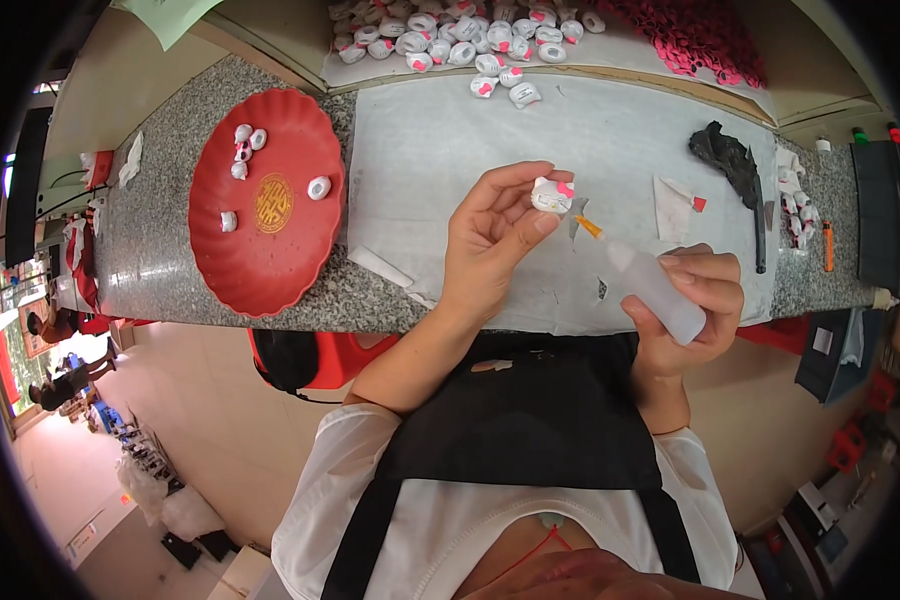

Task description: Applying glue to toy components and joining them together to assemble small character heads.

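Note:
Between the thumb and fingers of my left hand (pixel 492 232) is a small white figurine head (pixel 551 196) with a pink bow. My right hand (pixel 698 305) grips a translucent white squeeze bottle (pixel 660 292), tilted so that its orange-yellow nozzle (pixel 589 227) points up and left at the figurine head. A small gap shows between nozzle tip and head. Both hands are above a white paper sheet (pixel 430 140) on the speckled counter. To the left of my left hand stands a red scalloped tray (pixel 305 250) holding several small white pieces.
Many white figurine heads (pixel 460 30) with pink bows lie piled at the back, beside a heap of pink pieces (pixel 705 40). On the right are a crumpled black plastic bag (pixel 727 160), a folded white paper (pixel 673 208) and an orange stick-like tool (pixel 828 246). A red stool (pixel 340 362) stands below the counter.

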Demonstrator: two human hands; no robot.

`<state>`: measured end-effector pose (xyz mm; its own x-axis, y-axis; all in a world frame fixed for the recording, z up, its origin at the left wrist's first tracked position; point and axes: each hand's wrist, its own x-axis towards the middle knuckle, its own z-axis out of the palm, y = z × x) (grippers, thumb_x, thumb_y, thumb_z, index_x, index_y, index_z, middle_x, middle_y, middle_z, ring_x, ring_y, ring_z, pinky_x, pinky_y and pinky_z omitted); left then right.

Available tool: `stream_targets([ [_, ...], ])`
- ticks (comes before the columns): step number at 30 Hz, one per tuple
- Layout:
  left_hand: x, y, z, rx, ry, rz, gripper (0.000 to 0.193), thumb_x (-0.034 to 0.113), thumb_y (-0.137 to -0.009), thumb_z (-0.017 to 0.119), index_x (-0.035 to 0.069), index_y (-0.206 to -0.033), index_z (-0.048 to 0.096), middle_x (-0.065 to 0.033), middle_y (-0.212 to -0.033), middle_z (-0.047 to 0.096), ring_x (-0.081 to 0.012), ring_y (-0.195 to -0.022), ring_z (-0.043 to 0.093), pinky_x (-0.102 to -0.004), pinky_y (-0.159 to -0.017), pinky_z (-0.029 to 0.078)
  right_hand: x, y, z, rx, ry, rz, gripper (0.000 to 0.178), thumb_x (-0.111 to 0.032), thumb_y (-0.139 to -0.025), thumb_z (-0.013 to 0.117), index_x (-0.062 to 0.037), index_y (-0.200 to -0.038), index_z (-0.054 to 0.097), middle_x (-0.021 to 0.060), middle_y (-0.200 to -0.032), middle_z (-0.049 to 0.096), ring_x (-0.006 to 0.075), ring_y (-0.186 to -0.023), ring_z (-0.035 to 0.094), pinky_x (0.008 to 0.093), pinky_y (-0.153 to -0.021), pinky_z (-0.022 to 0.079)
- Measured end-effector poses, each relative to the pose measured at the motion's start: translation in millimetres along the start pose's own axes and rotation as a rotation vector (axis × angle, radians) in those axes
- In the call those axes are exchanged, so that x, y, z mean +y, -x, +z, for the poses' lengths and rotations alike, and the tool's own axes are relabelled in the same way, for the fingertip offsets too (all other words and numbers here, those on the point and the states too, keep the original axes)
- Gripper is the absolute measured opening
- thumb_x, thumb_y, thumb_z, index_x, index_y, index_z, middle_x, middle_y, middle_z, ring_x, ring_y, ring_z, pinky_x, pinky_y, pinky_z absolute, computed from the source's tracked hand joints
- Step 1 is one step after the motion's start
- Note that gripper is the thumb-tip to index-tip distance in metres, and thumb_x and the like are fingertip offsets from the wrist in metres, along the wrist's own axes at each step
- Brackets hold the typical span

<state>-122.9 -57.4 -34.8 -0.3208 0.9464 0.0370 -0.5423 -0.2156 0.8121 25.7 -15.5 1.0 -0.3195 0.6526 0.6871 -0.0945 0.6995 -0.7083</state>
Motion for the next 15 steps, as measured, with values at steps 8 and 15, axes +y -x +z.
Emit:
stream_targets([
  [8, 2.4, 3.3, -4.9, -0.017, 0.018, 0.010, 0.037, 0.001, -0.072, 0.055, -0.001, -0.106, 0.041, -0.0157, -0.104, 0.048, -0.0170, -0.094, 0.048, -0.0302, -0.082, 0.039, -2.4, 7.9, 7.6, 0.026, 0.033, 0.045, 0.040, -0.013, -0.055, 0.074, -0.0047, -0.082, 0.046, 0.0078, -0.078, 0.047, 0.0173, -0.064, 0.047, 0.0263, -0.056, 0.040],
  [15, 1.4, 3.8, -7.4, -0.030, 0.014, 0.007, 0.037, 0.001, -0.072, 0.055, -0.001, -0.106, 0.041, -0.0162, -0.105, 0.047, -0.0163, -0.092, 0.049, -0.0289, -0.080, 0.040, -3.6, 7.4, 6.3, -0.016, 0.056, 0.049, 0.039, -0.013, -0.056, 0.073, -0.0045, -0.082, 0.046, 0.0080, -0.078, 0.047, 0.0169, -0.063, 0.047, 0.0262, -0.056, 0.040],
])
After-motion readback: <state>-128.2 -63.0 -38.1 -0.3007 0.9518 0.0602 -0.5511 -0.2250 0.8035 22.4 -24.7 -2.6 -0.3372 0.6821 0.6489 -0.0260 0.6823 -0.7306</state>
